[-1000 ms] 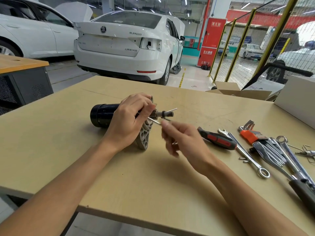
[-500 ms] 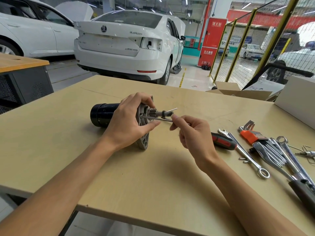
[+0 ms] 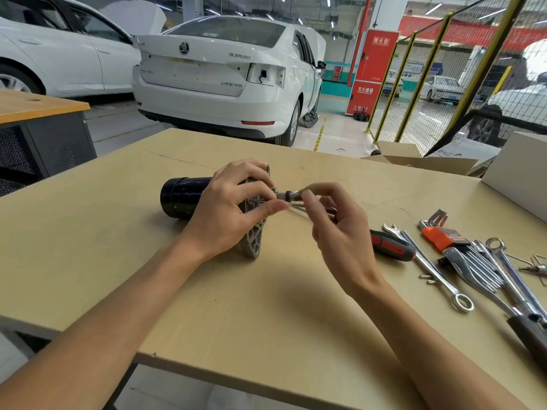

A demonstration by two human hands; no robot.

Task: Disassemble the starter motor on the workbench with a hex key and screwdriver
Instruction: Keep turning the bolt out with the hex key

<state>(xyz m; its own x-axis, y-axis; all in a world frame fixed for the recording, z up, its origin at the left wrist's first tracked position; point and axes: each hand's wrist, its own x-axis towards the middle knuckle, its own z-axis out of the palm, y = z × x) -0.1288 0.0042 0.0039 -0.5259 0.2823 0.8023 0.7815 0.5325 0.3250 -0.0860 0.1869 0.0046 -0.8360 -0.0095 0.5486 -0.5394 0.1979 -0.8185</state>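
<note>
The starter motor (image 3: 183, 196) lies on its side on the workbench (image 3: 266, 306), black cylinder to the left, grey flange (image 3: 253, 244) and pinion shaft (image 3: 288, 195) to the right. My left hand (image 3: 233, 214) grips the flange end, thumb under the shaft. My right hand (image 3: 334, 229) pinches a thin silver hex key (image 3: 297, 206) close beside the shaft, its tip toward the flange face. A red-and-black screwdriver (image 3: 390, 245) lies on the bench just right of my right hand.
Spanners (image 3: 429, 267), an orange hex key holder (image 3: 438, 235) and other chrome tools (image 3: 509, 273) lie at the right. A grey box (image 3: 521, 173) and open cartons (image 3: 414, 158) stand at the far right edge. White cars are parked beyond the bench.
My right hand has risen with the hex key from below the shaft to beside the shaft's tip. My left hand has kept its grip on the flange.
</note>
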